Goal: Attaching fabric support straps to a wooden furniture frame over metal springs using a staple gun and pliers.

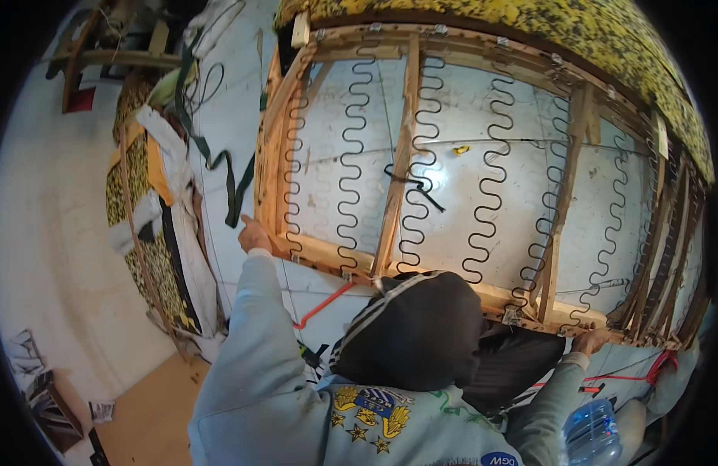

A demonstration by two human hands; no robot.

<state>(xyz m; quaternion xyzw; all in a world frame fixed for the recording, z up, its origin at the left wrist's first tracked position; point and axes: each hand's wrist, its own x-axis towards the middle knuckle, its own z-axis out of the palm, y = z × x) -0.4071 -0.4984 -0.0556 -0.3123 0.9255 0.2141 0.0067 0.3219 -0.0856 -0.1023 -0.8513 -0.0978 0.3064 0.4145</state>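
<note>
Pale tiled floor behind; my left hand (253,234) and right hand (590,341) grip the wooden sofa frame (402,159) mid-frame. I judge I'm steadying it; next, hold both corners level.

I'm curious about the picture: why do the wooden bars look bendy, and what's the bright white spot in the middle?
Head view: the fisheye lens bends the wooden frame toward the rim, corners go black; the spot is glare on the white floor behind the springs; both hands look sharp.
</note>
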